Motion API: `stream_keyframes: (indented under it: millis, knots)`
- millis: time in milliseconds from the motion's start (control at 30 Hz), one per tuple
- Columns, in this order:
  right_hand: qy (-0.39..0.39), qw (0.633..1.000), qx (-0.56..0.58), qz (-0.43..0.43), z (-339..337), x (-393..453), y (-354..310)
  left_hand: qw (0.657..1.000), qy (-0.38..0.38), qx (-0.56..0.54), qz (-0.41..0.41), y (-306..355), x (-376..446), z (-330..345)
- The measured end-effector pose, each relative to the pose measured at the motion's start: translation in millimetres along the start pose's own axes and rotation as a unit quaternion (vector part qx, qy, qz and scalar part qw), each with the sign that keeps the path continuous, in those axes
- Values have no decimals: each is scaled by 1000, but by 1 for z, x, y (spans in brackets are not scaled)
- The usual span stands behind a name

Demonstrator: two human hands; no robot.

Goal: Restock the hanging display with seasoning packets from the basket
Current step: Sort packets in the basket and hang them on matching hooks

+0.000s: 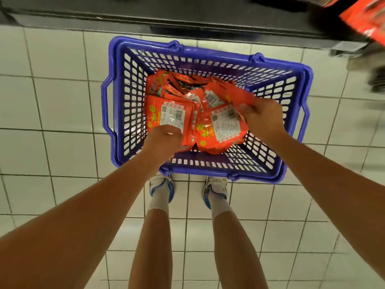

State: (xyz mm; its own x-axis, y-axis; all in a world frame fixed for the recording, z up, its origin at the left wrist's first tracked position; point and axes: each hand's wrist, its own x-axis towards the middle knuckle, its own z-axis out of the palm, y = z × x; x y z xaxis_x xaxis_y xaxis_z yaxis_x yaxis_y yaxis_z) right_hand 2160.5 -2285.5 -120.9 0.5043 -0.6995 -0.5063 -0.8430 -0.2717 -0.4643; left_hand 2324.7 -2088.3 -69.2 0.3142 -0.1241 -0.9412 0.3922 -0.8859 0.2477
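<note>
A blue plastic basket (116, 105) stands on the tiled floor in front of my feet. Inside lies a pile of several red seasoning packets (208, 134) with white label panels. My left hand (164, 138) reaches into the basket's near left side with curled fingers that grip the lower edge of a stack of packets (168, 113). My right hand (262, 117) is over the basket's right side and pinches a blurred red packet (239, 97) lifted above the pile. Red packets of the hanging display (366, 19) show at the top right corner.
A dark shelf base (187, 24) runs along the top of the view behind the basket. White floor tiles (52, 101) surround the basket. My two shoes (162, 184) stand just behind the basket's near rim. A blurred grey object (370, 65) sits at the right edge.
</note>
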Motion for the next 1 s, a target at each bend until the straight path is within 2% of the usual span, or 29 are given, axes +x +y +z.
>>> stream_keyframes:
  millis: [100, 233, 300, 433, 633, 767, 1000]
  knots:
    - [-51, 985, 163, 25, -37, -12, -23, 999, -8, -15, 52, 14, -13, 4]
    - [-193, 895, 390, 96, -70, -31, -60, 991, -25, -74, 110, 33, -38, -3]
    - [-204, 866, 438, 126, -80, -40, -76, 986, -18, -107, 126, 41, -56, -11]
    - [-169, 843, 494, 130, -105, -62, -105, 973, -11, -162, 162, 53, -95, -32]
    - [-55, 830, 532, 158, -173, -98, -163, 957, 41, -219, 187, 81, -178, -79]
    - [-16, 841, 530, 110, -249, -129, -209, 931, 49, -270, 241, 113, -256, -119]
    - [34, 845, 534, -24, -384, -196, -310, 882, 47, -289, 369, 183, -410, -169]
